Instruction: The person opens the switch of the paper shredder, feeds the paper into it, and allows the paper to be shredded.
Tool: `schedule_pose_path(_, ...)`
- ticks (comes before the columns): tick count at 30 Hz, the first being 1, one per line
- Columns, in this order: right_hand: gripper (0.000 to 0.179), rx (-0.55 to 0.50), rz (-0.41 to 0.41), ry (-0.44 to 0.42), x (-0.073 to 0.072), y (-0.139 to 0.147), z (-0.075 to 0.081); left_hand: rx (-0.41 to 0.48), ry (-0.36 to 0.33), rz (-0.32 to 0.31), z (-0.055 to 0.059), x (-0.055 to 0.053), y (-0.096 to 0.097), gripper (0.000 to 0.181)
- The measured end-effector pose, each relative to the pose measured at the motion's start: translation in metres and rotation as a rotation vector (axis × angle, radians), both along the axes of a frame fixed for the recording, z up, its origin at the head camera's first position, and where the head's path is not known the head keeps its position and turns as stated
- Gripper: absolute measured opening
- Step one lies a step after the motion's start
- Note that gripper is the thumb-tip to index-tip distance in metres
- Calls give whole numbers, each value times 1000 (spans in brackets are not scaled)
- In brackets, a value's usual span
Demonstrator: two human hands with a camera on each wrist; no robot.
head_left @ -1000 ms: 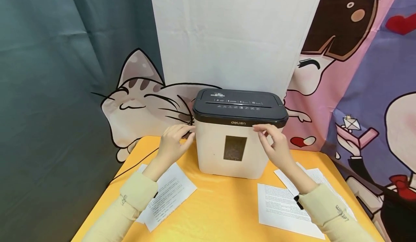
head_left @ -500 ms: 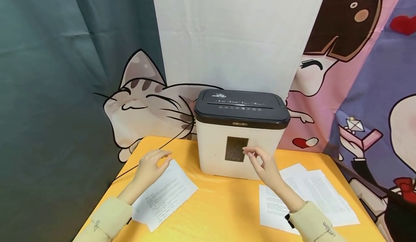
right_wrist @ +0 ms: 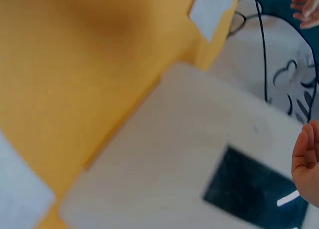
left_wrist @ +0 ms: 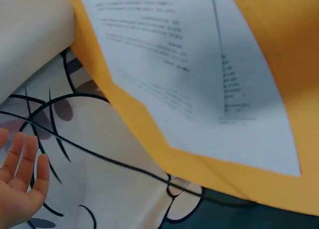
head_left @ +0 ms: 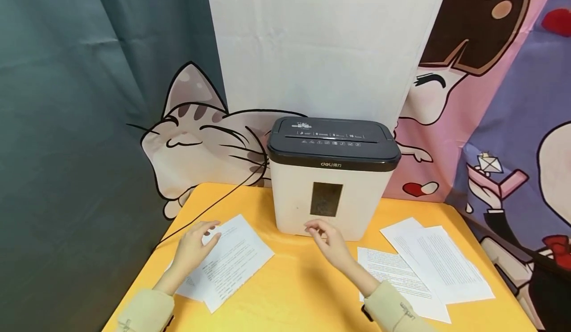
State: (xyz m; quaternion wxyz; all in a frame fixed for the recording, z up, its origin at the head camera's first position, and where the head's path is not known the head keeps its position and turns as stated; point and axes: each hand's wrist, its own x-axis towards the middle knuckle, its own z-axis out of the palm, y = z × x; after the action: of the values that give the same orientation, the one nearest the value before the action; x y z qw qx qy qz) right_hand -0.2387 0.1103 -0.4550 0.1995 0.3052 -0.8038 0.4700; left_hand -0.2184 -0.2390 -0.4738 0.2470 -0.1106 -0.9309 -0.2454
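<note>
A paper shredder (head_left: 290,193) with a white bin, a dark window and a black slotted top stands at the back of the yellow table (head_left: 285,282). My left hand (head_left: 193,247) hovers over printed sheets (head_left: 238,260) on the left side, its fingers loosely bent and holding nothing. In front of the shredder's lower edge floats my right hand (head_left: 329,245), its fingers relaxed with nothing between them. The left wrist view has the fingers of my left hand (left_wrist: 22,181) spread at the lower left. My right hand (right_wrist: 308,164) shows at the right edge of the right wrist view.
More printed sheets (head_left: 450,265) overlap on the right side of the table. A thin black cord (head_left: 209,208) runs from behind the shredder along the table's left edge. Behind hangs a cartoon-printed cloth (head_left: 330,44), with a dark green curtain (head_left: 62,124) at the left.
Both hands have come away from the shredder's upper front, moving down and toward me. The left has drifted left over the sheets; the right has moved down and left. The view has shifted slightly.
</note>
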Motion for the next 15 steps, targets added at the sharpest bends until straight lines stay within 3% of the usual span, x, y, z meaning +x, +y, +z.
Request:
schedule_pose_path(7, 14, 45, 47, -174, -3, -22, -39, 26, -173, 21, -16, 2, -2, 35)
schedule_pose_path(15, 19, 155, 34, -268, -14, -53, -74, 17, -200, 118, -47, 8, -15, 27)
